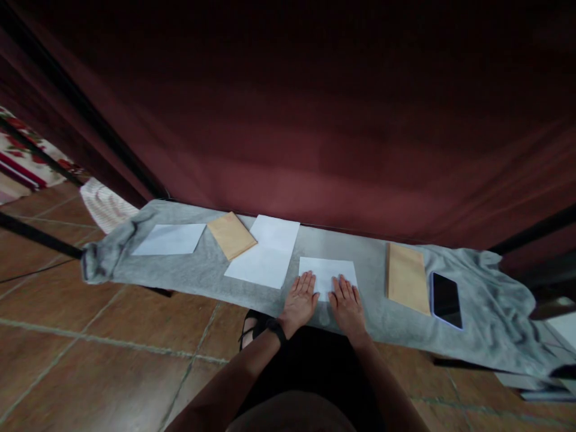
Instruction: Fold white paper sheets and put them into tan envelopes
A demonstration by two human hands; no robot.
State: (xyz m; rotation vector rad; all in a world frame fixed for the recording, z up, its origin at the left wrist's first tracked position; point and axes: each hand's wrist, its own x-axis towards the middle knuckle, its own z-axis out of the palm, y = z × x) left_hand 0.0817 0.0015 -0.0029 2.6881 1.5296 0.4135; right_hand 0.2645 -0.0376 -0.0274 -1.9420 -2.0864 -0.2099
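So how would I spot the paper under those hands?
Find the long grey cloth before the dark red curtain. Near its middle lies a small white sheet. Unlike the other sheets and tan envelopes, it has the left hand and right hand flat on its near edge.

You are working in dim, soft light; the curtain (315, 120) is fading to black up top, the white sheet (328, 267) is showing palest, and the edges are bending and blurring.

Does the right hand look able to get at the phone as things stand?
Probably yes. The right hand lies flat on the white sheet; the phone lies further right on the grey cloth, with only a flat brown envelope between them, nothing upright.
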